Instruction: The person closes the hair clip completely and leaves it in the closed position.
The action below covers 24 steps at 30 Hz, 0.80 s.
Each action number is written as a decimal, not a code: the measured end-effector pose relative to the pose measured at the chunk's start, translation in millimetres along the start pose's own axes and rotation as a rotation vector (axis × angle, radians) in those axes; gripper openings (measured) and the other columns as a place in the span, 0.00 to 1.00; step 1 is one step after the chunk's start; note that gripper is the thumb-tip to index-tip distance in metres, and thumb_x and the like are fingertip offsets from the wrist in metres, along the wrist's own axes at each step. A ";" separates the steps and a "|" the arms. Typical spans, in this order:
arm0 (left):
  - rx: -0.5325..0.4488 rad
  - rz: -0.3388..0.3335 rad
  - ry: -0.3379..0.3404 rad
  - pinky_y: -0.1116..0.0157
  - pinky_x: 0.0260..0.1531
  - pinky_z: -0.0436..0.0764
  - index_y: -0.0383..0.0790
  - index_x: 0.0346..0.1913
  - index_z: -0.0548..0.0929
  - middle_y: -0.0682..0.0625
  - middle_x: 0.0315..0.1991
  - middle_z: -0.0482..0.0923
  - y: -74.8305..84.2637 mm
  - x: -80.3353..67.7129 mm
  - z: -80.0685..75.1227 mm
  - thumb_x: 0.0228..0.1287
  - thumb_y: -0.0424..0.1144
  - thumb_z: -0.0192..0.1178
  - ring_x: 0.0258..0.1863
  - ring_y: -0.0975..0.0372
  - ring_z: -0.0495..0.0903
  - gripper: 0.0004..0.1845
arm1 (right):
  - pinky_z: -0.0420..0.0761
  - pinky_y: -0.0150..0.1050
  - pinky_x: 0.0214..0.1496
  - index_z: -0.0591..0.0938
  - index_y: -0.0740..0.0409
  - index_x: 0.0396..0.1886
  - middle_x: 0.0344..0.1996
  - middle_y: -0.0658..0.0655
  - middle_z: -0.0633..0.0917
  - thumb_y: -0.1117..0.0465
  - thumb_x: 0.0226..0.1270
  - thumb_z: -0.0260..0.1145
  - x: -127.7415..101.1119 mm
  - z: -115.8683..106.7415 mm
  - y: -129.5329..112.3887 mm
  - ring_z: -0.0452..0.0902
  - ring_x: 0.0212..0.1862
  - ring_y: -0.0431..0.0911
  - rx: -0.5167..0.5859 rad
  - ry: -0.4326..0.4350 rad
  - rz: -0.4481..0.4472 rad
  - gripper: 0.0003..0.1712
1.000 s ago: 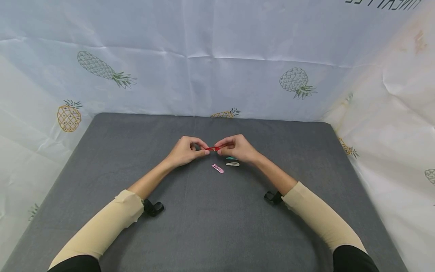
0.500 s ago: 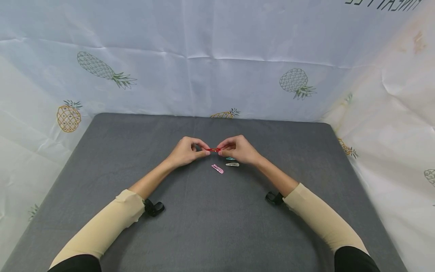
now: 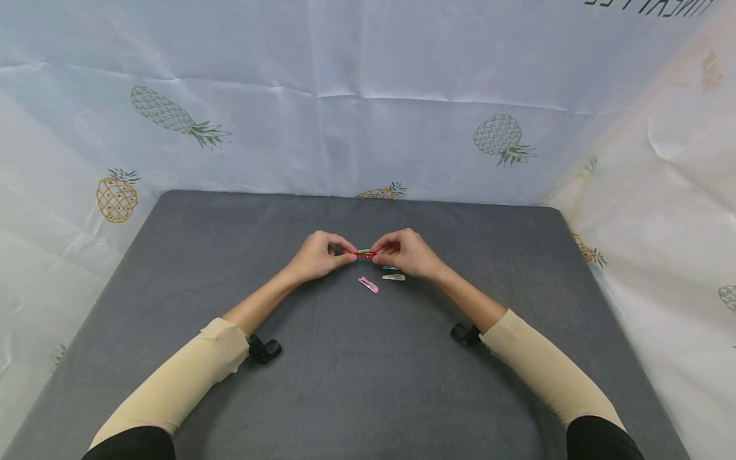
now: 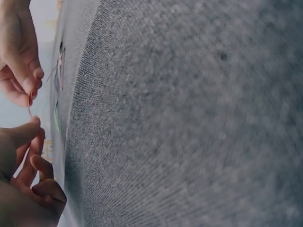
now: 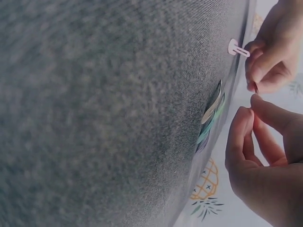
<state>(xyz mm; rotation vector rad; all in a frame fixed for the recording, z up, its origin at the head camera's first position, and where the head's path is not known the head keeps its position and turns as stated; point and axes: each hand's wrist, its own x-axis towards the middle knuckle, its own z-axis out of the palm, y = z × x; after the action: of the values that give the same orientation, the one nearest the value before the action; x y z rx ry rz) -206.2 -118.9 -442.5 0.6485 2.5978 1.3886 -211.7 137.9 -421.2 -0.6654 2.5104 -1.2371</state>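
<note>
A red snap hair clip (image 3: 365, 255) is stretched between both hands above the table. My left hand (image 3: 318, 257) pinches its left end between thumb and fingers. The right hand (image 3: 407, 254) pinches the opposite end; fingertips cover much of the clip. Just behind it a bit of a green clip (image 3: 365, 250) shows. Nearer to me lie a pink snap clip (image 3: 368, 285) and a cream one (image 3: 393, 277). A teal clip (image 3: 390, 268) is partly hidden under the right hand. The right wrist view shows the cream clip (image 5: 211, 111) beside the teal one (image 5: 208, 125).
The grey cloth-covered table (image 3: 322, 383) spreads around the hands. A pale curtain (image 3: 345, 140) printed with pineapples hangs behind it and along the sides. Black wrist camera mounts (image 3: 264, 349) stick out from the sleeves over the cloth.
Both hands have shifted slightly right, carrying the red hair clip along. A green clip now shows behind it. The pink, cream and teal clips have stayed in place.
</note>
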 end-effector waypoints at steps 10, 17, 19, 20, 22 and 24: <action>0.047 -0.037 -0.011 0.70 0.18 0.63 0.45 0.44 0.96 0.48 0.38 0.93 -0.1 0.6 4.4 0.70 0.40 0.75 0.16 0.67 0.67 0.05 | 0.83 0.33 0.41 0.92 0.62 0.48 0.38 0.59 0.93 0.64 0.71 0.77 0.4 1.7 0.9 0.86 0.34 0.43 -0.059 -0.013 0.040 0.09; 0.084 -0.062 -0.008 0.67 0.23 0.67 0.47 0.43 0.96 0.49 0.39 0.93 0.9 0.2 4.9 0.70 0.42 0.75 0.22 0.65 0.74 0.04 | 0.82 0.32 0.38 0.93 0.62 0.48 0.37 0.59 0.93 0.64 0.71 0.77 1.2 2.5 2.0 0.82 0.31 0.40 -0.076 -0.025 0.045 0.09; 0.098 -0.071 -0.006 0.65 0.25 0.69 0.47 0.43 0.96 0.50 0.38 0.93 1.2 0.1 5.5 0.70 0.42 0.75 0.25 0.64 0.76 0.04 | 0.81 0.32 0.37 0.93 0.62 0.47 0.37 0.59 0.93 0.64 0.71 0.77 1.5 2.8 3.1 0.82 0.31 0.40 -0.076 -0.028 0.046 0.09; 0.104 -0.073 -0.008 0.65 0.25 0.69 0.48 0.43 0.96 0.50 0.38 0.93 1.7 -0.1 5.6 0.70 0.42 0.75 0.26 0.64 0.77 0.05 | 0.81 0.32 0.37 0.93 0.62 0.47 0.37 0.59 0.93 0.64 0.71 0.77 1.5 2.9 3.4 0.82 0.31 0.40 -0.076 -0.029 0.047 0.09; 0.118 -0.079 -0.012 0.64 0.27 0.70 0.48 0.43 0.96 0.50 0.38 0.93 1.6 0.0 5.9 0.70 0.43 0.75 0.28 0.63 0.78 0.05 | 0.81 0.32 0.36 0.93 0.61 0.47 0.37 0.59 0.93 0.64 0.71 0.77 1.6 3.2 3.9 0.82 0.30 0.40 -0.078 -0.030 0.050 0.09; 0.132 -0.085 -0.019 0.64 0.27 0.71 0.48 0.43 0.96 0.51 0.39 0.93 1.9 -0.1 6.2 0.70 0.43 0.75 0.29 0.63 0.79 0.05 | 0.81 0.32 0.36 0.93 0.61 0.47 0.37 0.58 0.94 0.64 0.72 0.77 1.8 3.6 4.2 0.83 0.31 0.39 -0.087 -0.030 0.050 0.08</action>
<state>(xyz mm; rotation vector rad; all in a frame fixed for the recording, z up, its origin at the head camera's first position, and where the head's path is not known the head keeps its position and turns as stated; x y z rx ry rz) -203.7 -113.2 -444.4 0.5578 2.6856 1.1899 -212.9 136.8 -426.8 -0.6328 2.5523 -1.0981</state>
